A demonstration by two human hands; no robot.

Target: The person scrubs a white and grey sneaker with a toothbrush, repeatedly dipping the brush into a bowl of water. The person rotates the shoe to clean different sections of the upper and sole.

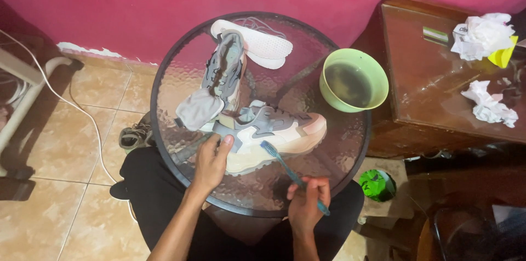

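A grey, cream and pink sneaker (274, 132) lies on its side on the round glass table (170, 58). My left hand (211, 159) grips its heel end. My right hand (307, 203) holds a blue toothbrush (287, 170) by the handle, its bristle head resting against the sneaker's sole edge. A second grey sneaker (224, 69) stands behind, with a grey cloth (198, 110) draped by its heel. White insoles (257, 44) and laces lie at the table's far side.
A green bowl (354, 79) of dark water sits on the table's right edge. To the right stands a wooden cabinet (438, 91) with crumpled paper (481, 35). A green lid (376, 184) lies on the floor, another shoe (134, 136) under the table's left, a white cable (82, 113) beyond.
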